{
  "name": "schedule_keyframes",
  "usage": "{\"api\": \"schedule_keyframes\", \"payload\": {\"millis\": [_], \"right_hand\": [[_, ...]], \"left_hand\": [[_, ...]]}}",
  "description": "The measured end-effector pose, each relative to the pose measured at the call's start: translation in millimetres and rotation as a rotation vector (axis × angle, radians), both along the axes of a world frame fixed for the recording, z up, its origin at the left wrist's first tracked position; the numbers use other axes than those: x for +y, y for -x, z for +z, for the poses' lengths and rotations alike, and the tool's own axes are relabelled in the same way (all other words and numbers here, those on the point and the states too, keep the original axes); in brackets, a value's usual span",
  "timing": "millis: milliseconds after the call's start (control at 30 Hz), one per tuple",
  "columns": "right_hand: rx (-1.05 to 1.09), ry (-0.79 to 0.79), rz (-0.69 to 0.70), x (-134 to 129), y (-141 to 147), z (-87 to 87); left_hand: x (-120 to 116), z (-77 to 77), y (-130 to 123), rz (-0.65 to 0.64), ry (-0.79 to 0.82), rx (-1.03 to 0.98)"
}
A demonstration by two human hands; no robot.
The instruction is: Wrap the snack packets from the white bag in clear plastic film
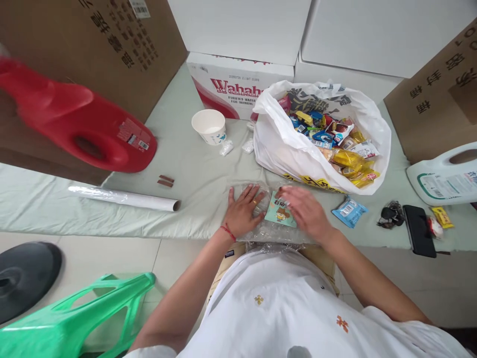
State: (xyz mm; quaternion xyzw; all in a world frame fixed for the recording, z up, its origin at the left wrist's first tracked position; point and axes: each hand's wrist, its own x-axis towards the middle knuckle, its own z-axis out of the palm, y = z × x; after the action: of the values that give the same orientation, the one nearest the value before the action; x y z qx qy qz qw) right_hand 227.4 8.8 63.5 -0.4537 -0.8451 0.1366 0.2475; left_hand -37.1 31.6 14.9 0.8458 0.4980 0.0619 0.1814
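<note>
A sheet of clear plastic film [274,231] lies wrinkled at the table's front edge, partly hanging over it. On the film is a small green card [279,214] with a cartoon squirrel and printed characters. My left hand [244,211] presses flat on the film just left of the card, fingers spread. Over the card's right side is my right hand [307,211], its fingers stretched out, slightly bent and a little blurred; I see nothing held in them. A blue snack packet [349,212] lies to its right.
Behind my hands stands a white plastic bag [272,141] of wrapped snacks. A paper cup [209,127], a film roll [124,198] and a red jug [80,122] are leftward. At right are a black phone [419,231] and white jug [443,176]. A green stool [85,313] stands below.
</note>
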Motion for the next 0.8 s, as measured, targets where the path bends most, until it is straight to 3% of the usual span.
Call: {"api": "schedule_keyframes", "payload": {"millis": [100, 200, 300, 433, 600, 700, 800], "right_hand": [[-0.228, 0.05, 0.151, -7, 14, -27.5], [-0.234, 0.077, 0.072, -13, 15, -49.7], [-0.204, 0.033, 0.086, -12, 8, -55.7], [-0.254, 0.021, 0.235, -2, -10, -49.2], [-0.061, -0.015, 0.21, 2, -32, -22.4], [0.095, -0.085, 0.205, 1, -29, -6.1], [0.043, -0.087, 0.366, 5, -18, -9.4]], "left_hand": [[0, 0.3, -4, 0.036, -0.013, 0.017], [1, -0.3, -6, 0.048, -0.018, 0.022], [1, -1.4, -7, 0.058, -0.027, 0.023], [2, -3.8, -8, 0.06, -0.042, 0.045], [0, -3.9, -10, 0.053, -0.042, 0.056], [2, -1.9, -9, 0.052, -0.016, 0.038], [7, -0.8, -4, 0.072, 0.049, -0.016]]}}
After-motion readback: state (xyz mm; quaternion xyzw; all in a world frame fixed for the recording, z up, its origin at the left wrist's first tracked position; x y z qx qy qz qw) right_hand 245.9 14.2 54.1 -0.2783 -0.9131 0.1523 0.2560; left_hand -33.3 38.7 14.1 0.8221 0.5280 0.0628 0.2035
